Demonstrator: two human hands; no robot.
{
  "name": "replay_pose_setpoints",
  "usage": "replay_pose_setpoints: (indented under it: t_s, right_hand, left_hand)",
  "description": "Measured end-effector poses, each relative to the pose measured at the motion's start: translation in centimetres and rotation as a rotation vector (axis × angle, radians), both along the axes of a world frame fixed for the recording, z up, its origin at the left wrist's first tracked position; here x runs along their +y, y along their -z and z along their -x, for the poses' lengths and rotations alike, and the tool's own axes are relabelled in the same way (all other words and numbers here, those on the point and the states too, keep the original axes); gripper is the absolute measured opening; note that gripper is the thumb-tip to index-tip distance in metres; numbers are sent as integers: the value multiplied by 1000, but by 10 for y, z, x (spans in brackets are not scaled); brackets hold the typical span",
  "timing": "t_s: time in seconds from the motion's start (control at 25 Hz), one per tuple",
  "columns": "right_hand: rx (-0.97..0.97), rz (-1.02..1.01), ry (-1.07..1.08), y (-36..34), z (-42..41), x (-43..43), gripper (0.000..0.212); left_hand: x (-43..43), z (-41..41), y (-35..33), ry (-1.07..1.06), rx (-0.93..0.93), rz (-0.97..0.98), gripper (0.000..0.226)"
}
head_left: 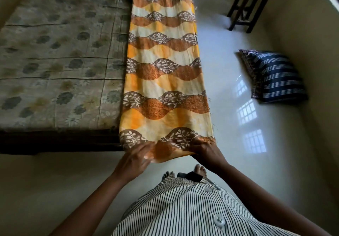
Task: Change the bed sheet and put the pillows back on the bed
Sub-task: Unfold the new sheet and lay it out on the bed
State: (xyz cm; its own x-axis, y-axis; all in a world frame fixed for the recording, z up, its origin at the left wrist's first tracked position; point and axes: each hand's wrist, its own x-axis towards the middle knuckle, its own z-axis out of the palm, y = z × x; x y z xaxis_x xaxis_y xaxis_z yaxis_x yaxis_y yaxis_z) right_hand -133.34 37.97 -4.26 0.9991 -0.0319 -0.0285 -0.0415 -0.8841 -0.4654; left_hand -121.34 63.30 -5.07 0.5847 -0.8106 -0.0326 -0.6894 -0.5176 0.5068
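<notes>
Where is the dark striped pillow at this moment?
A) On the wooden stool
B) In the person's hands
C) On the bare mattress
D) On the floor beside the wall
D: the dark striped pillow lies on the floor beside the wall, apart from the mattress; the right hand grips only the folded sheet.

This is a bedroom in a home. A low bed [55, 142] with a floral mattress [55, 61] has a sheet [165, 70] along its edge. A striped pillow [275, 77] lies on the glossy floor [229, 162] near a wooden stool [251, 2].
</notes>
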Motion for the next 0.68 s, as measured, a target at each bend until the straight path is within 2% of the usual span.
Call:
replay_pose_setpoints:
  t_s: [0.12,0.16,0.2,0.28,0.36,0.44,0.52,0.6,0.68]
  right_hand:
    - [-85,49,101,-7,-3,3,34]
    - [-98,29,134,-8,-3,4,34]
    - [-94,-6,172,-9,-1,5,33]
    - [-94,-82,265,-9,6,6,30]
    - [-118,-190,409,-15,18,5,27]
    - [-86,-369,622,-26,29,3,27]
    - [-15,-600,869,-39,38,-1,31]
    - [175,-1026,1098,-49,36,-5,47]
    - [384,-1422,1183,-51,28,-2,51]
  left_hand:
    - [-65,11,-6,16,133,-40,81]
    - [-86,16,-7,45,123,-57,83]
    - [-102,20,-6,69,63,-20,76]
    - [-119,24,0,66,-17,87,46]
    - [-126,21,1,-1,43,124,42]
    - [-124,17,-7,-37,54,102,29]
    - [-123,18,-10,-35,-21,125,42]
    - [-120,19,-12,-33,-82,187,45]
    - [-117,24,-16,-58,-102,260,35]
